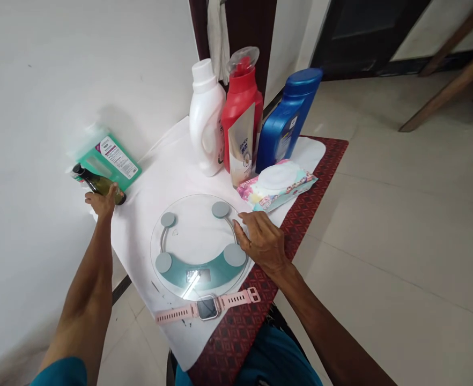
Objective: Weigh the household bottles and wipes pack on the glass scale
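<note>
At the left end of the table my left hand [102, 203] is wrapped round a dark green glass bottle [96, 181] with a black cap, which leans to one side. Right behind that bottle stands a green jug [120, 156] with a white label. My right hand [264, 240] hovers at the right edge of a round glass scale [194, 228]; its thumb and fingers are apart, holding nothing. I cannot tell whether it touches the glass. A pink-strapped smartwatch [207, 307] lies stretched out along the near side of the scale.
Toward the back stand a white jug [205, 120], a red bottle [240, 88], a beige tube [241, 147] and a blue bottle [287, 123]. A pack of wipes [277, 185] lies before them. White cloth and red patterned cloth [236, 335] cover the table; a wall borders the left.
</note>
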`<state>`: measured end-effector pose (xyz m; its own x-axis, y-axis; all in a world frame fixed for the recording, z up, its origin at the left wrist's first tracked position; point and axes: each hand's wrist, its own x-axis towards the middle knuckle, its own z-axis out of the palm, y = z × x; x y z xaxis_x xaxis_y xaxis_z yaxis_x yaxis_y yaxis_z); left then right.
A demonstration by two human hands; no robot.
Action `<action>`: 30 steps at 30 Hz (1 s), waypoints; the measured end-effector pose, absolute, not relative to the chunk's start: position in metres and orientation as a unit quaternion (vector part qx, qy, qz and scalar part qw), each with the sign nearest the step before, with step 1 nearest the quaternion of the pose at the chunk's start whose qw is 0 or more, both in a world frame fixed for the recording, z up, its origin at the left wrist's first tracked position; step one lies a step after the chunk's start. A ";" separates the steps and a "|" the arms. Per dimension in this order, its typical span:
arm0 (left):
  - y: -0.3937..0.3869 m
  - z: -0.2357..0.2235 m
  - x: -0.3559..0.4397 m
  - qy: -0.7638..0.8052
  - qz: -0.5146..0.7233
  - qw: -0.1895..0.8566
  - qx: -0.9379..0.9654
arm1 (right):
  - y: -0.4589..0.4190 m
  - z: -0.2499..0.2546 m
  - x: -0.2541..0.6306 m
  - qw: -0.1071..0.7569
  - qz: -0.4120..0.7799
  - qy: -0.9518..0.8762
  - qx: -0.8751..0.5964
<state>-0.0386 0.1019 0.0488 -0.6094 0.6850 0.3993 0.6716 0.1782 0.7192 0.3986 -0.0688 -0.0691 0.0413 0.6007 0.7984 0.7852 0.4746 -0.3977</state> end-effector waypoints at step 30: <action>0.159 0.067 0.274 0.478 0.563 0.331 0.587 | -0.057 -0.063 0.414 0.492 0.182 -0.642 -0.559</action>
